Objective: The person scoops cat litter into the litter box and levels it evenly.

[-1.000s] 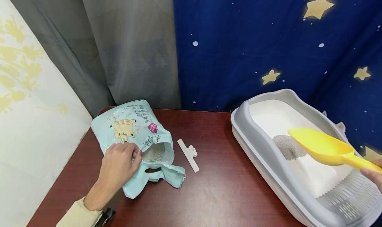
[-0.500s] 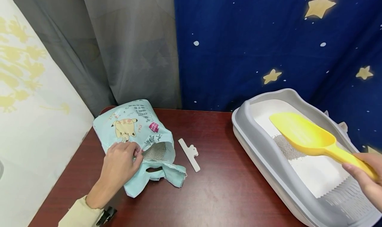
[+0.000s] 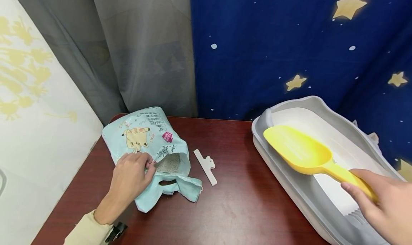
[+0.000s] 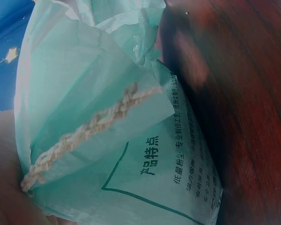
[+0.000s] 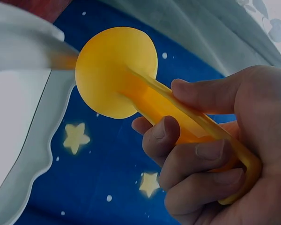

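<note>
My right hand (image 3: 383, 202) grips the handle of a yellow scoop (image 3: 299, 148), fingers curled round it in the right wrist view. The scoop's bowl looks bare and hangs over the left rim of a grey and white litter box (image 3: 267, 123). On the left, my left hand (image 3: 130, 177) pinches the edge of a light blue bag of cat litter (image 3: 145, 130), which lies on its side with its mouth open. Grey litter (image 3: 168, 163) shows inside the mouth. In the left wrist view, a braided cord seam (image 4: 84, 133) runs along the bag's edge.
A white clip (image 3: 206, 167) lies on the dark red table (image 3: 231, 198) between bag and litter box. Behind the table hang a grey curtain (image 3: 151, 52) and a blue star-patterned curtain (image 3: 238, 59). A white wall panel (image 3: 42, 141) stands at the left.
My right hand has carried the scoop leftward, from above the litter pile in the box to its left rim. The left hand keeps its hold on the bag.
</note>
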A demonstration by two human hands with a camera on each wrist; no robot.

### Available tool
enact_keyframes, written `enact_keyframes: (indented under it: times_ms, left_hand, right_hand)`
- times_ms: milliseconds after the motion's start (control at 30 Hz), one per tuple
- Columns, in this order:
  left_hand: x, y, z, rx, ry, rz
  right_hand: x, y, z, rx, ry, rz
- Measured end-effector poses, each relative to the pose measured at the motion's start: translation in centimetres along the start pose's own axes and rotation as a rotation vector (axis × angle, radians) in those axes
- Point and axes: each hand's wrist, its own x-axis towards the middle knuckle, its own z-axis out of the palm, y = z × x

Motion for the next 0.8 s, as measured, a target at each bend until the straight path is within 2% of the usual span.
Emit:
enact_keyframes:
  times_ms: [100, 267, 567, 800]
  left_hand:
    - [0.0, 0.0, 0.0, -0.001, 0.005, 0.004]
    - [0.0, 0.0, 0.1, 0.002, 0.004, 0.002]
    - [0.0, 0.1, 0.0, 0.004, 0.0, -0.007]
    - [0.0, 0.2, 0.0, 0.006, -0.006, -0.009]
  right_hand:
    - [0.1, -0.9, 0.0, -0.031, -0.013, -0.031]
    - [0.6, -1.9, 0.2, -0.125, -0.128, -0.002]
    - [0.2, -2.3, 1.2, -0.109, -0.172, -0.043]
    - [0.9, -3.2, 1.7, -0.129, -0.33, -0.019]
